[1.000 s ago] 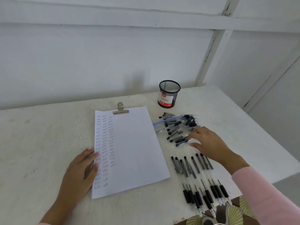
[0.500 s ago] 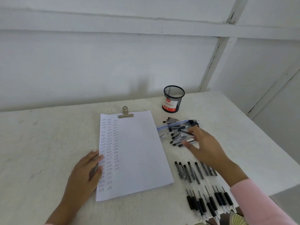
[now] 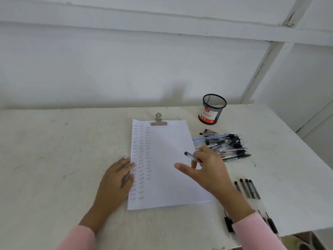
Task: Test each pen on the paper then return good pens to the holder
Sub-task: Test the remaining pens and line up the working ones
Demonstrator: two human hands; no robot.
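— Where's the left hand (image 3: 117,177)?
— Flat, fingers straight, pressing on the left edge of the paper (image 3: 167,168), beside the inked columns.
— And the pen (image 3: 191,156)?
— Pinched in the right hand (image 3: 207,170) over the sheet's right margin. Its long axis slants from a dark end at upper left down into the fingers. Bare paper lies just left of it, so that hand is the nearer.
— The holder (image 3: 213,109)?
— Farther right and back on the counter (image 3: 270,141), beyond the loose pile (image 3: 225,145).
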